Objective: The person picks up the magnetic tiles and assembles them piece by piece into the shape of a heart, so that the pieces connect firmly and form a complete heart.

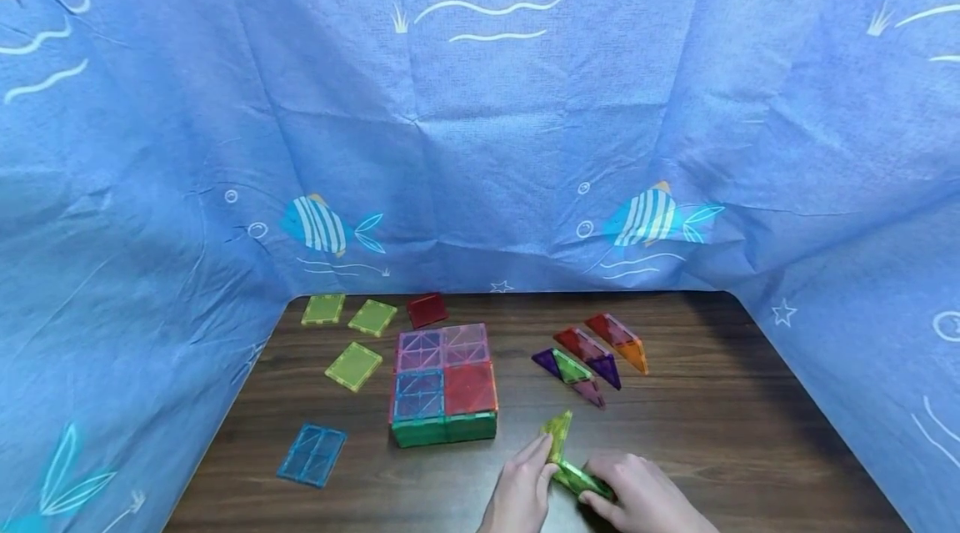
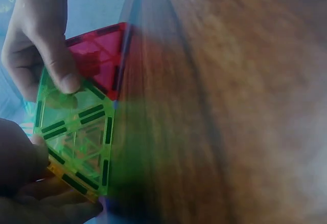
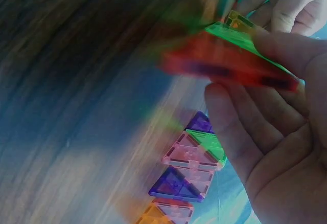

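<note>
Both hands work on translucent magnetic tiles near the table's front. The left hand (image 1: 516,485) pinches a yellow-green tile (image 1: 558,428) that stands tilted up. Thumb and fingers of the right hand (image 1: 637,491) grip a green triangular tile (image 1: 579,480), whose end meets the yellow-green one. Joined to the green tiles (image 2: 82,144) in the left wrist view is a red triangular tile (image 2: 102,55); its edge (image 3: 225,63) shows between thumb and fingers in the right wrist view. A tiled box with green walls (image 1: 442,431) stands left of the hands.
Behind the hands lie three strips of joined triangles, one with a green middle (image 1: 572,368), one red (image 1: 577,341), one orange-ended (image 1: 636,354). At left are three yellow-green squares (image 1: 354,365), a dark red square (image 1: 427,310) and a blue windowed square (image 1: 312,455). Blue curtains (image 1: 480,149) surround the table.
</note>
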A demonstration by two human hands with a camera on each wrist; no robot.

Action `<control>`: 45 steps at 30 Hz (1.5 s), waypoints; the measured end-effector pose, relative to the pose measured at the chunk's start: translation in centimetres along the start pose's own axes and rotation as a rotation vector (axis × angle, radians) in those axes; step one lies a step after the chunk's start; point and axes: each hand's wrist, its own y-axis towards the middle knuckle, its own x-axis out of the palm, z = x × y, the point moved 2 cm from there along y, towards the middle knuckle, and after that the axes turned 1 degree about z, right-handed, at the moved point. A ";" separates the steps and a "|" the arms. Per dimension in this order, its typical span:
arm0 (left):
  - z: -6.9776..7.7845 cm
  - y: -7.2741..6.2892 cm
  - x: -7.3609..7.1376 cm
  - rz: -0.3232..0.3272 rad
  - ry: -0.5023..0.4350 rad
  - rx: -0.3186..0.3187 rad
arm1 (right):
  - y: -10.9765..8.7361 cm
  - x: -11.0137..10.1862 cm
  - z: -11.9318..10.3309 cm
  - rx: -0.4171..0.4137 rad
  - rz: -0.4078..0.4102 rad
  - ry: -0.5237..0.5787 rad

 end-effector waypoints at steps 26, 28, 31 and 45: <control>0.1 0.4 -2.6 -0.164 0.315 0.314 | 0.2 0.1 0.1 -0.014 -0.096 -0.025; 0.2 0.5 -2.8 -0.160 0.358 0.358 | 0.3 0.1 0.1 -0.012 -0.111 -0.021; 0.5 0.6 -2.9 -0.164 0.413 0.398 | 0.4 0.1 0.3 -0.015 -0.126 -0.008; 0.4 1.3 -2.8 -0.178 0.484 0.459 | 0.2 0.3 0.3 -0.027 -0.135 0.054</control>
